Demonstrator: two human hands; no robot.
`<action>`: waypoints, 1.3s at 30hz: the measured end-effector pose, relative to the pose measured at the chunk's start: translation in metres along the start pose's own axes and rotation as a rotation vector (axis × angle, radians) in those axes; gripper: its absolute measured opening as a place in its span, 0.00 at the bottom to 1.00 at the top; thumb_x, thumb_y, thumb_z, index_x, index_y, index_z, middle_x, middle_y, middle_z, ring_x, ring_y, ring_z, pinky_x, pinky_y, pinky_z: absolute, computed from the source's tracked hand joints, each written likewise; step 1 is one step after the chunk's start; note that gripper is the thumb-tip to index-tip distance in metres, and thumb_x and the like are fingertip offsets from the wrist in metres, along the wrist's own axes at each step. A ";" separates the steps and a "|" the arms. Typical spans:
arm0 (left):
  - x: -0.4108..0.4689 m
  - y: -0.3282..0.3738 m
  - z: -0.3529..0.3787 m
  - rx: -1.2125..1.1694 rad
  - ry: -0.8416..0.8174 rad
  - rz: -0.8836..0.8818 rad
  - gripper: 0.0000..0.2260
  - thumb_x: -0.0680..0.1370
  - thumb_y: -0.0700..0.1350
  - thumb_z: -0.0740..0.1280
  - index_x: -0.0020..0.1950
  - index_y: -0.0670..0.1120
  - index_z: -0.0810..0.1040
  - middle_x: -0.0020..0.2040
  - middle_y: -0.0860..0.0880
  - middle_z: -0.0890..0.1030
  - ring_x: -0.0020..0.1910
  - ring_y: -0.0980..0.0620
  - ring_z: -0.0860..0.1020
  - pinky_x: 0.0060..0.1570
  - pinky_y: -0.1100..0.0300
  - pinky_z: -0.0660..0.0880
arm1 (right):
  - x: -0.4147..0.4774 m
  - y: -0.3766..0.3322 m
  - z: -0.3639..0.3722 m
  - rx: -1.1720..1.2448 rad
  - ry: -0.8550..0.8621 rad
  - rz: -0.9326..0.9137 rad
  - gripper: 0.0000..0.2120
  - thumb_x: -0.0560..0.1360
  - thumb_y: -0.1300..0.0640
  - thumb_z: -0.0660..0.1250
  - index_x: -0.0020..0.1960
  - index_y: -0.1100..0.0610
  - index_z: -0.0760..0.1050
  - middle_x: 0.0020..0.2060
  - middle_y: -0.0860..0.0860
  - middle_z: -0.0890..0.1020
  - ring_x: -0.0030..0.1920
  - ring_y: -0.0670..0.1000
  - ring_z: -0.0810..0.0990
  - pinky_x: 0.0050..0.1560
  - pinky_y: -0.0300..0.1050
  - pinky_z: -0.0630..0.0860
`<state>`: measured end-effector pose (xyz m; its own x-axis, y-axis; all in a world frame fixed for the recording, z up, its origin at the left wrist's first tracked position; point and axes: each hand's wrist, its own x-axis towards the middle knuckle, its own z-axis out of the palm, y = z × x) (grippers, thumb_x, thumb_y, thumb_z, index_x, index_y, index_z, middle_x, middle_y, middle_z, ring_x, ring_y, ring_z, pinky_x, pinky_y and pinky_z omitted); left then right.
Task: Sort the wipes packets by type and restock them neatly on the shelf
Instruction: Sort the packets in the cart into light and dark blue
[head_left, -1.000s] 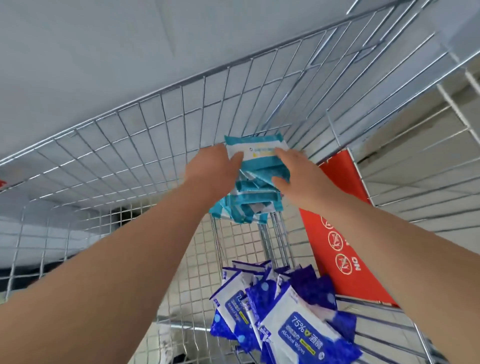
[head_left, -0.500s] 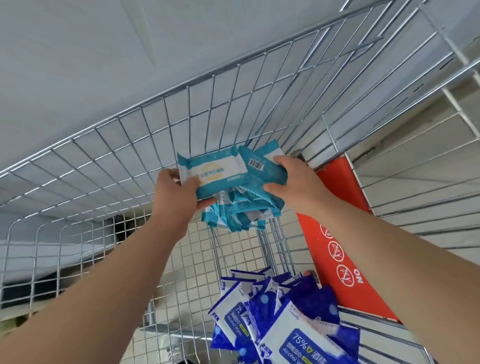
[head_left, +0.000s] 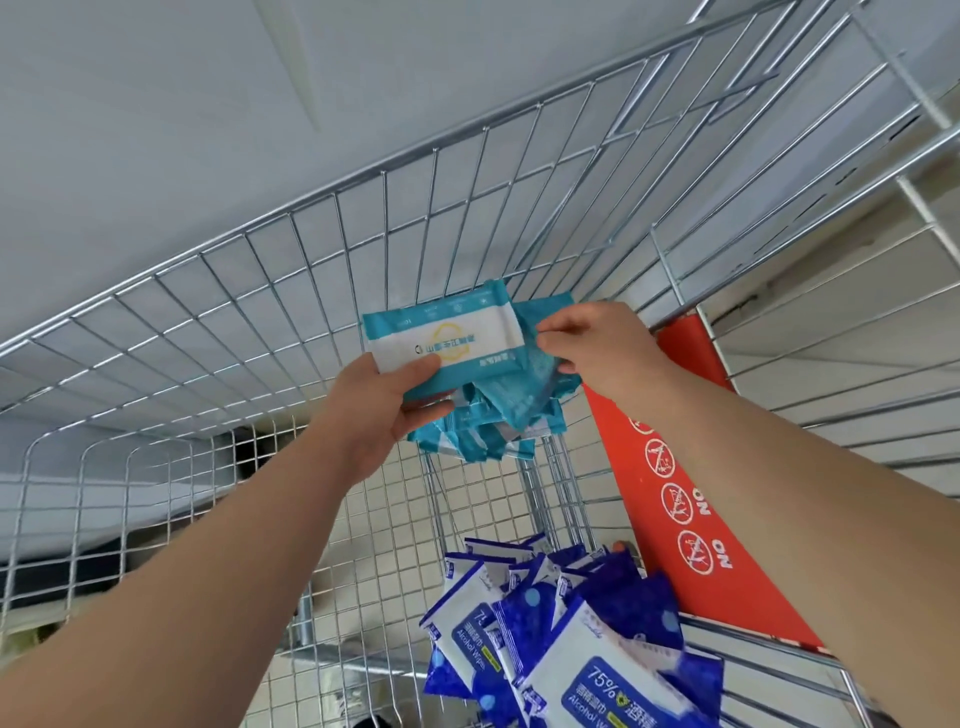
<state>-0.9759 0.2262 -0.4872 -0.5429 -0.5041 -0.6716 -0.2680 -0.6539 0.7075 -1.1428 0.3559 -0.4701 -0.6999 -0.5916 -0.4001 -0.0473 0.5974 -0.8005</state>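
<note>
A teal and white wipes packet (head_left: 447, 340) is held flat over a pile of several teal packets (head_left: 498, 415) in the far end of a wire shopping cart (head_left: 311, 291). My left hand (head_left: 387, 402) grips that packet by its lower left corner, thumb on top. My right hand (head_left: 597, 345) pinches the right edge of the teal packets just behind it. A heap of dark blue and white alcohol wipes packets (head_left: 566, 644) lies in the near end of the cart.
A red warning panel (head_left: 691, 499) with "NO" symbols lines the cart's right side. Wire mesh walls close in the far and left sides. Grey floor shows beyond the cart, and pale tiles show through the mesh.
My left hand has drawn the top teal packet up and turned it face up over the pile. My right hand has shifted to the packets' right edge.
</note>
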 end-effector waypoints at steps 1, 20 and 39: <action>0.001 0.000 0.004 -0.021 -0.006 -0.006 0.11 0.78 0.37 0.66 0.60 0.40 0.75 0.55 0.41 0.83 0.50 0.43 0.83 0.47 0.50 0.82 | -0.001 -0.001 0.001 0.082 -0.039 0.035 0.06 0.75 0.65 0.68 0.49 0.58 0.80 0.43 0.52 0.82 0.47 0.50 0.82 0.49 0.43 0.81; -0.011 -0.014 -0.018 -0.187 0.159 0.005 0.10 0.79 0.34 0.64 0.58 0.43 0.74 0.51 0.45 0.82 0.48 0.48 0.82 0.36 0.53 0.82 | 0.022 0.013 0.014 -0.453 -0.122 -0.043 0.38 0.66 0.55 0.76 0.71 0.51 0.63 0.62 0.56 0.70 0.62 0.57 0.70 0.63 0.53 0.71; -0.008 -0.022 -0.036 -0.106 0.140 0.022 0.10 0.79 0.35 0.64 0.57 0.46 0.75 0.53 0.46 0.83 0.52 0.47 0.82 0.43 0.52 0.82 | 0.041 0.001 0.011 -0.795 -0.347 -0.097 0.42 0.66 0.45 0.76 0.74 0.50 0.58 0.70 0.56 0.63 0.69 0.56 0.62 0.68 0.55 0.64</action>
<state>-0.9373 0.2239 -0.5053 -0.4300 -0.5876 -0.6855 -0.1674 -0.6942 0.7001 -1.1643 0.3264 -0.4924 -0.4165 -0.7134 -0.5636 -0.6692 0.6601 -0.3411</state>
